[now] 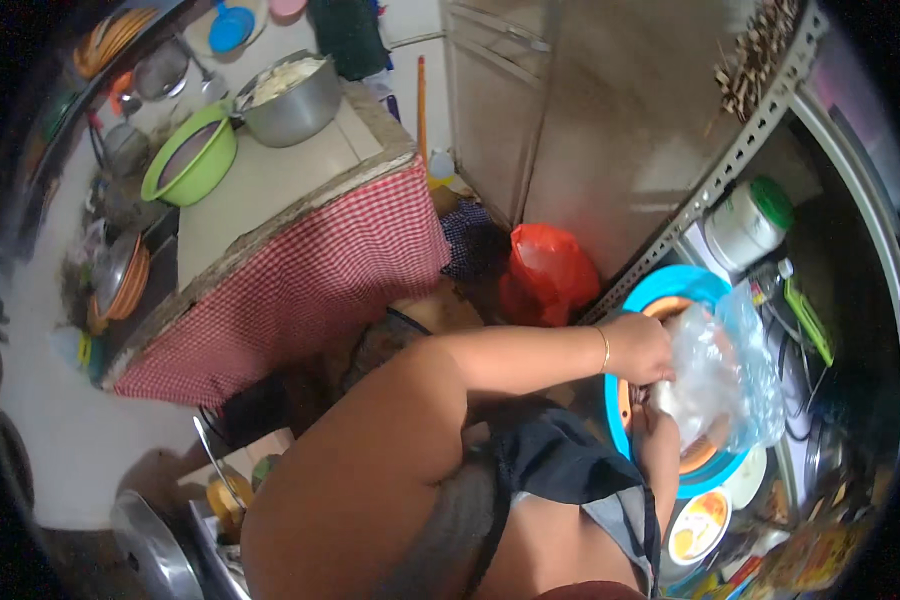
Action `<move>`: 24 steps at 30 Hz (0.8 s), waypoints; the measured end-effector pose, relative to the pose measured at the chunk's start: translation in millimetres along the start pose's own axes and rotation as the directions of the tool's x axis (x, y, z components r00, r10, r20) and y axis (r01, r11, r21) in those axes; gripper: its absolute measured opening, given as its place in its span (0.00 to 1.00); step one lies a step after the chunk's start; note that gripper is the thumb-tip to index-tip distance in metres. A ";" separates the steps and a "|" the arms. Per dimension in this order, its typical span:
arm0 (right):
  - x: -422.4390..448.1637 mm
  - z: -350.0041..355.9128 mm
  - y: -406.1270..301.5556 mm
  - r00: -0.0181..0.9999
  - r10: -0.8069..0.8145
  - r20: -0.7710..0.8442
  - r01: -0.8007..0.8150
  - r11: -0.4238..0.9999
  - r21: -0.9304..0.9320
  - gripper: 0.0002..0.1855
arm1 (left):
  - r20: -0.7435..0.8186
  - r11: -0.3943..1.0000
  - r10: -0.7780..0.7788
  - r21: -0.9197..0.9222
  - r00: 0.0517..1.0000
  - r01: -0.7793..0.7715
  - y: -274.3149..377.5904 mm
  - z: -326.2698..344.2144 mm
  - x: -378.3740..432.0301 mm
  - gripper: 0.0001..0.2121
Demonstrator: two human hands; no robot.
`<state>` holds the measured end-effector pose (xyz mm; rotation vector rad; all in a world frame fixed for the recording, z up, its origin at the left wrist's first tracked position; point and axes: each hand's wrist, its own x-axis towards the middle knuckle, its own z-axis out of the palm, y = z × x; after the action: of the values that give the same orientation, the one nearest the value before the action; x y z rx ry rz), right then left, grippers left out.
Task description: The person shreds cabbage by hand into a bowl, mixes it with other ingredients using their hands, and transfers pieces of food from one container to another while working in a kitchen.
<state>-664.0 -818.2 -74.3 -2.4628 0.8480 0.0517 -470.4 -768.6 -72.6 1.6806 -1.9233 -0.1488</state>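
Note:
My left hand (641,349), with a thin bracelet at its wrist, is closed on the edge of a clear plastic bag (709,375) at the right of the view. Lower down, my right hand (651,424) is at the bag's near side, its fingers partly hidden by the plastic, so its hold cannot be told. Both hands are over an orange perforated basket (624,405) that sits inside a blue plastic basin (675,281). Some brownish pieces show in the basket beside the hands. The bag's contents cannot be made out.
A jar with a green lid (771,202) and a green-handled tool (808,322) lie beyond the basin. An oval tub (699,526) is near its lower edge. A red plastic bag (551,274) stands on the floor. A metal pot (292,105) and green basin (225,161) occupy the tiled counter.

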 end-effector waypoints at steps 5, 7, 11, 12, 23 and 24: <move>0.0 -3.0 -2.1 0.980 -0.195 -0.032 0.194 0.980 -0.034 0.24 | -0.014 0.998 -0.038 0.041 0.999 0.038 -7.4 12.2 7.7 0.13; -2.7 2.9 3.2 0.974 -0.201 -0.103 0.200 0.980 -0.016 0.25 | -0.017 0.994 -0.049 0.093 0.999 0.050 -9.4 18.9 9.5 0.12; -5.7 -7.0 0.0 0.983 -0.184 0.025 0.182 0.981 0.068 0.22 | 0.044 0.987 -0.050 0.153 0.998 0.043 -7.1 16.5 7.9 0.06; -7.4 -10.6 -2.9 0.986 -0.156 0.059 0.149 0.983 0.110 0.22 | 0.026 0.992 -0.008 0.128 1.000 0.005 -4.1 14.7 6.6 0.05; -3.5 1.9 23.6 0.992 -0.125 -0.029 0.128 0.979 0.157 0.24 | 0.000 0.999 0.039 0.020 0.999 -0.039 -9.1 17.4 7.9 0.05; -3.2 7.2 26.8 0.982 -0.159 -0.101 0.173 0.974 0.148 0.21 | -0.039 0.998 0.066 -0.018 0.997 -0.067 -8.3 19.8 6.4 0.03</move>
<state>-681.3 -830.6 -92.4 -2.3916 0.6530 -0.1790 -473.0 -781.8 -90.4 1.5931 -1.9408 -0.1086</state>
